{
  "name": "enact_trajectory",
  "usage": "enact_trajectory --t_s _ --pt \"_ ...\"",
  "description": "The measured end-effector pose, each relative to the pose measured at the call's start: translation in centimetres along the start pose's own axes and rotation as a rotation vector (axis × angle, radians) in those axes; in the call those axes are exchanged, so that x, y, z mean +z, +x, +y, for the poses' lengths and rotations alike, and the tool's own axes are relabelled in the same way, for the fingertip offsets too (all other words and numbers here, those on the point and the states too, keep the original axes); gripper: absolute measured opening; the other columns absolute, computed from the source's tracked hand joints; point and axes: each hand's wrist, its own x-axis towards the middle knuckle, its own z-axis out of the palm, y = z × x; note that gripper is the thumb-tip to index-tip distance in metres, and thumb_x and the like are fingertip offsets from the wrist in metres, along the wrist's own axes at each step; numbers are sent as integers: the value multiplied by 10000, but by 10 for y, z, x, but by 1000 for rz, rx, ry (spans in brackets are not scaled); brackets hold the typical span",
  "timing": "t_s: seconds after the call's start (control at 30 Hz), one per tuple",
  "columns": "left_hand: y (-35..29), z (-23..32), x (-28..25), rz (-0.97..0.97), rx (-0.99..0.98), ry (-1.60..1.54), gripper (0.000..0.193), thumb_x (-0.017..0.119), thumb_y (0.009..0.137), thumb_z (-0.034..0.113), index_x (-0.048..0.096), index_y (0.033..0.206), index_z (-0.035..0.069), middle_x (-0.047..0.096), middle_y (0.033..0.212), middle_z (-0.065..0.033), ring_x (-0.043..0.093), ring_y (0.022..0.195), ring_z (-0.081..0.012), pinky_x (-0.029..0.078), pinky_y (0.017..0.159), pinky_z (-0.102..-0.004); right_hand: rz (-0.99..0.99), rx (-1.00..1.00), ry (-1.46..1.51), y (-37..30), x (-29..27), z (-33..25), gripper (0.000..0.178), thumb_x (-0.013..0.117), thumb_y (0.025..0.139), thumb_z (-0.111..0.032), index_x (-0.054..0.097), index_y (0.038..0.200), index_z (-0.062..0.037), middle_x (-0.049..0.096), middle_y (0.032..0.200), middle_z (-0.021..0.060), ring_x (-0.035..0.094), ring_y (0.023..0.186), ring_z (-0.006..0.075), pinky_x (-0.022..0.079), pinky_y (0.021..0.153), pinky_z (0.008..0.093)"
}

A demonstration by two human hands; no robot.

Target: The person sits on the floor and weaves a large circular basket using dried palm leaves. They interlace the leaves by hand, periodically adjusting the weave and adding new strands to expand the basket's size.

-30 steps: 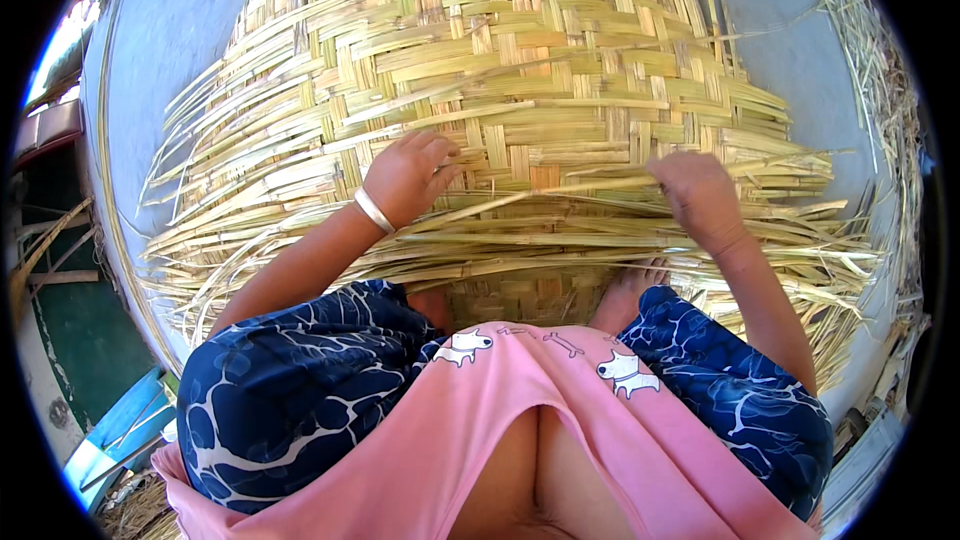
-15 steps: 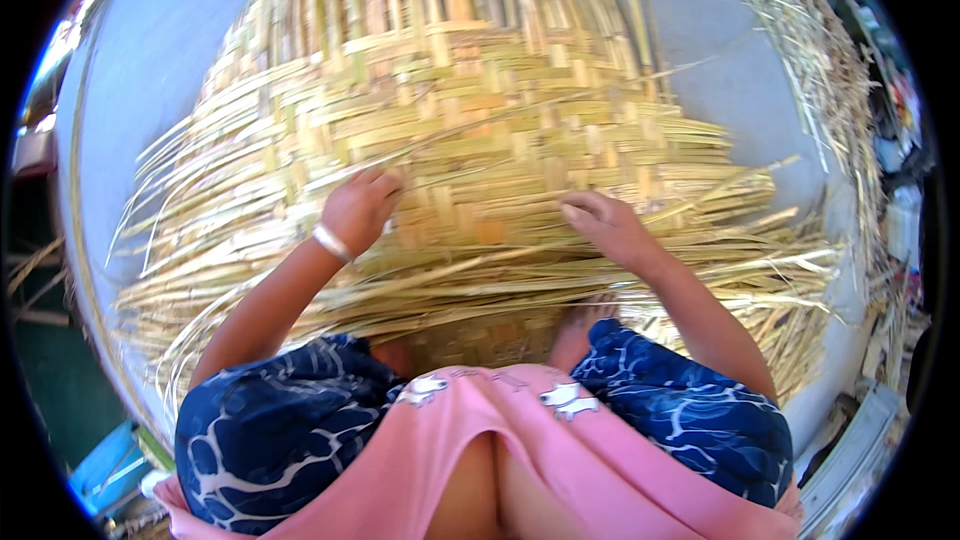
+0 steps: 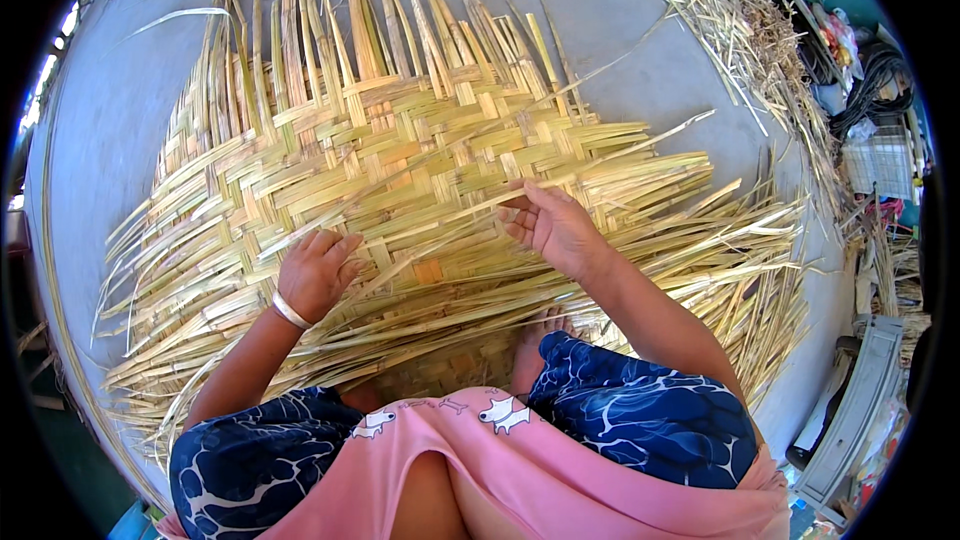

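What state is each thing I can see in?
Mat: partly woven.
Far strips: unwoven, sticking out beyond the mat.
Left hand: fingers bent, over the mat.
Right hand: apparently pinching a strip.
Bracelet: being worn.
Straw: loosely heaped.
Cable: coiled.

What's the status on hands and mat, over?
Right hand pinching a pale strip. Left hand over woven mat, contact unclear. Loose strips lying across near side.
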Motion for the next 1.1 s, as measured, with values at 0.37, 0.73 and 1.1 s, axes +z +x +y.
enact_trajectory --t_s 0.37,0.73,1.1 --pt "26 -51 25 -105 -345 -2 176 606 784 150 597 944 77 590 920 -114 550 923 -319 447 791 -423 -41 380 -429 -6 1 12 359 471 943 -325 524 1060 10 620 948 127 630 825 209 523 704 308" --pt "27 -44 9 8 -497 -643 181 598 869 205 590 922 32 605 695 -61 559 607 -149 456 563 -277 -91 189 -277 25 26 -8 384 520 926 -265 464 1177 20 614 1012 149 627 875 201 537 747 307" --pt "14 8 -9 -66 -517 -907 241 596 887 259 655 924 27 553 640 25 471 527 -43 405 487 -199 -104 -226 -342 22 67 -40 265 484 932 -153 491 1177 -52 631 1022 96 622 803 131 533 692 252"
